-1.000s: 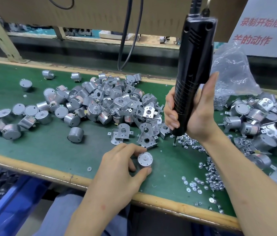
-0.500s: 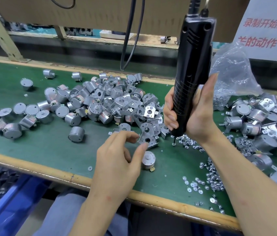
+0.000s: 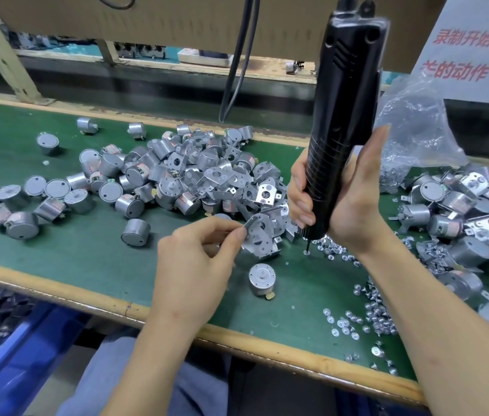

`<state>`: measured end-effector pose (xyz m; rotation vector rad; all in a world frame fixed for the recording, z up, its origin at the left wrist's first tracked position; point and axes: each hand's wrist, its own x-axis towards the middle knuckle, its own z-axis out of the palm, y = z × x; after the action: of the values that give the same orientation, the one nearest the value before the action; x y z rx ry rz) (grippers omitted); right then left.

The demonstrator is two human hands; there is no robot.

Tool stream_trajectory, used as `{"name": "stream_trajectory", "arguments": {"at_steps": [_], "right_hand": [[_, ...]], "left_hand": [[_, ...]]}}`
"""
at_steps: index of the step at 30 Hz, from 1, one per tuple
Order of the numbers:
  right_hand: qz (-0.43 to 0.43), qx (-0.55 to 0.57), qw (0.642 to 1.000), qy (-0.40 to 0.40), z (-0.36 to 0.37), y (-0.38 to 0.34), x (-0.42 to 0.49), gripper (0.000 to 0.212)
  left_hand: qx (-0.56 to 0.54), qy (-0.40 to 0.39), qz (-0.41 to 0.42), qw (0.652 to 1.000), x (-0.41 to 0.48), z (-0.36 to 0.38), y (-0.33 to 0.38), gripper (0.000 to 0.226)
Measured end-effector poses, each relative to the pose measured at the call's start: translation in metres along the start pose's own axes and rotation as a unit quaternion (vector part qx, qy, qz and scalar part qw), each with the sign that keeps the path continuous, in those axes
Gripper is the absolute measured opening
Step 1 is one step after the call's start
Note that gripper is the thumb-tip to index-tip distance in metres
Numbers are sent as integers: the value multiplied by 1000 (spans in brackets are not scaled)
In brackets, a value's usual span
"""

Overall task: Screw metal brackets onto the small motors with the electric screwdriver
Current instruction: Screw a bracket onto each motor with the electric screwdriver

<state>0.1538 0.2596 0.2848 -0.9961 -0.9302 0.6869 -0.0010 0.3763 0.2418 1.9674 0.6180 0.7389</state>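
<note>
- Since a second ago the left hand has let go of the motor and gone up toward 1 o'clock, to the near edge of the heap. The motor stays upright on the green mat, shaft end up, now clear of the fingers.
- The left hand pinches a bracket by a corner tab between thumb and forefinger, with the other fingers curled under. The bracket is tilted, its holed face toward the camera. Whether its far edge rests on the heap cannot be told.
- The motor stands at 5 o'clock of that hand, just below the bracket, touching neither.
- The right hand has not shifted. It is wrapped round the lower grip of the electric screwdriver, fingers on one flank and thumb straight up the other. The tool is nearly upright, its top leaning to 1 o'clock.
- Its bit points down onto a single screw on the mat, at 3 o'clock of the bracket.
- The two hands are apart, with the bracket between them.
- Loose screws lie scattered at 4 o'clock of the frame.
- The heap of motors and brackets fills 10 to 12 o'clock, and a second heap sits at 3 o'clock.
- A plastic bag lies behind the right hand at 1 o'clock, and a blue bin is below the table edge at 7 o'clock.
</note>
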Motion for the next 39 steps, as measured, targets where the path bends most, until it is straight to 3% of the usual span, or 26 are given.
{"name": "stream_trajectory", "arguments": {"at_steps": [6,11,16,18,24,32,39], "right_hand": [[4,-4,1000,7,1,0,1,79],[1,-13,1000,6,3,-1,0,79],[-5,-20,1000,10,4,-2,1,82],[-3,-16,1000,12,4,-2,1,80],[-9,-17,1000,16,6,-4,0,79],[-12,-22,1000,17,10,-9,0,78],[-39,-34,998,29,24,-21,-1,72]], "left_hand": [[-46,-105,-31,993,2,-16,-10,7],[-3,-137,-1,991,3,-19,-12,10],[34,-165,39,985,1,-15,-7,30],[33,-173,52,983,-1,-14,-7,26],[73,-267,98,956,-5,-17,-8,74],[137,-203,152,958,-11,-10,-8,58],[113,-170,157,966,-17,-8,-12,47]]}}
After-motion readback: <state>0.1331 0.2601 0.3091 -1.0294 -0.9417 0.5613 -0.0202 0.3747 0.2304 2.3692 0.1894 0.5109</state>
